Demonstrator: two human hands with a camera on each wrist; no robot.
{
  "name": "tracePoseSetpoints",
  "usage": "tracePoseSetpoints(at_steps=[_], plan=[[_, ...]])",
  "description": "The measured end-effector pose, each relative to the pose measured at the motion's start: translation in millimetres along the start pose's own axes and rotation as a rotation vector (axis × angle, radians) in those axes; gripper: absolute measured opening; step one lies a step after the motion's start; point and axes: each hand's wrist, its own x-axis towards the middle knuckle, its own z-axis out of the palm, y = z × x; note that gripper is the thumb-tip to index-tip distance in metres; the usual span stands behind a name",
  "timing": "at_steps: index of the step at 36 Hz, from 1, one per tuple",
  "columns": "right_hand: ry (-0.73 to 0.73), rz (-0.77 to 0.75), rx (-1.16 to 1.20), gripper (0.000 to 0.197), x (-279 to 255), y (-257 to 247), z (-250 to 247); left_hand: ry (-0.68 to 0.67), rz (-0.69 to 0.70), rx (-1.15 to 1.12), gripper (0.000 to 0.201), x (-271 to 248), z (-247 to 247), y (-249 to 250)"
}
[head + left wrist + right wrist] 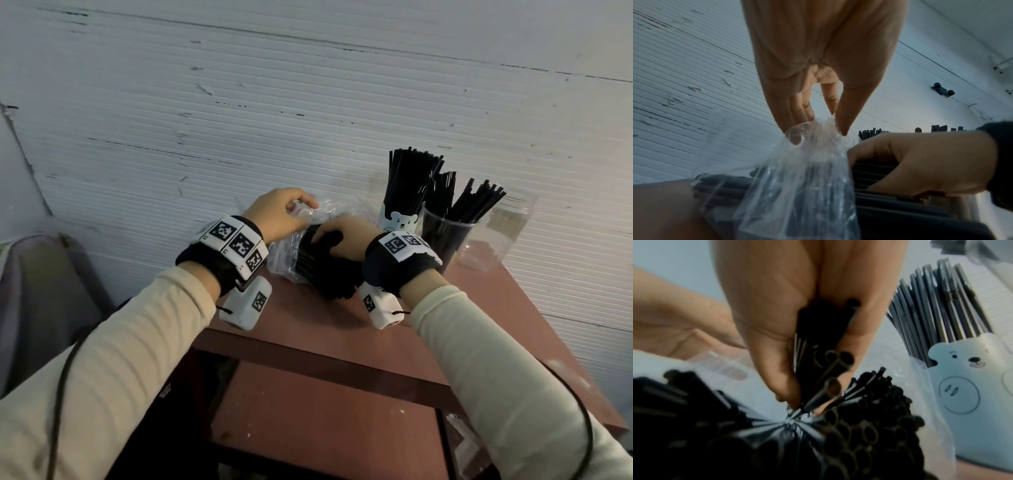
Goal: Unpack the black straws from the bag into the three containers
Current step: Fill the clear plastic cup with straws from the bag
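Partly hidden: left hand (818,68) grip pinches bag (797,178); right hand (346,238) grip clutches blurred straws (824,340).

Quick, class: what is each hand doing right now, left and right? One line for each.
Left hand: closed, pinching the clear plastic bag by its top.
Right hand: closed, its grip round a bunch of black straws from the bag.

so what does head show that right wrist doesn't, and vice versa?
Head only: the table, the clear cup holding straws and the jar at far right. Right wrist only: the right hand gripping a few straws end-on. Both: the bear cup, the bag and the left hand.
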Motion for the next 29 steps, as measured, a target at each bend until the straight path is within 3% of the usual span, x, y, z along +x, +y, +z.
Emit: tracePoseSetpoints(at_steps=[6,11,13,15,17,21,26,29], plan=[[-0.04,-0.032,0.029,0.042,-13,8,-21,-0.023,-0.005,0.029,0.036,-3,2,-2],[-0.032,-0.029,0.106,0.042,-33,23,-35,0.007,-0.032,0.199,0.049,-4,7,2],[-0.039,-0.039,0.128,0.043,-41,29,-39,0.088,0.017,0.233,0.057,-5,13,9],[-0.049,-0.037,0.14,0.044,-48,34,-42,0.124,0.158,0.242,0.065,-6,19,19],[-0.059,-0.045,0.148,0.043,-56,37,-46,0.031,0.284,0.28,0.074,-5,27,32],[-0.06,-0.094,0.13,0.039,-74,36,-56,-0.212,0.34,0.381,0.085,5,50,52],[-0.03,-0.107,0.143,0.04,-94,40,-66,-0.271,0.367,0.45,0.043,11,69,71],[0.017,-0.109,0.189,0.038,-106,45,-71,-0.203,0.379,0.416,0.015,11,75,76]])
